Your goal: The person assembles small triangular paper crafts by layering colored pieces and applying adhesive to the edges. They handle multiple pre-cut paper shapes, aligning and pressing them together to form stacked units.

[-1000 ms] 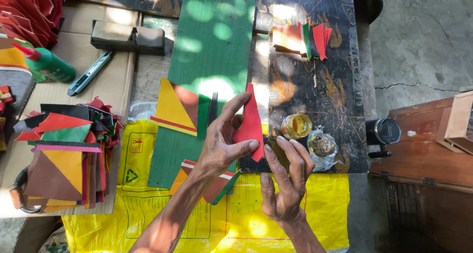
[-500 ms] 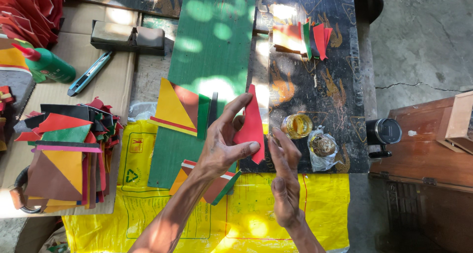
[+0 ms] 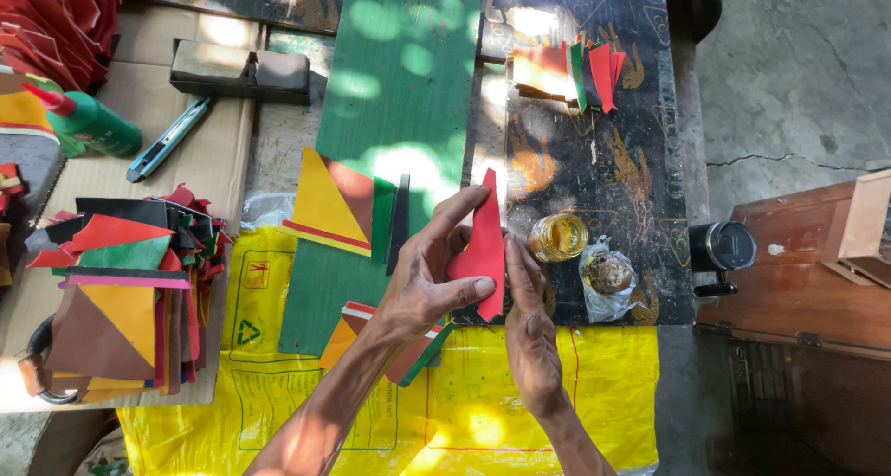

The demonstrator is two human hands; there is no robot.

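Head view: both hands at a cluttered, sun-dappled workbench, red triangular piece between them.

From left: stacked coloured pieces (image 3: 121, 300) on cardboard (image 3: 218, 151), yellow sack (image 3: 278, 383), green board (image 3: 399, 77); left hand (image 3: 422, 281) pinching red piece (image 3: 483, 249) upright, right hand (image 3: 529, 332) pressed flat against it; black board (image 3: 631, 160), glue jar (image 3: 557, 238), wooden box (image 3: 817, 272), concrete floor (image 3: 798, 68).

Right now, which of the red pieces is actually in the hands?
The tall pointed red piece, pinched in the left hand with the right hand flat against its edge. The other reds lie in the left stack and the far pile.
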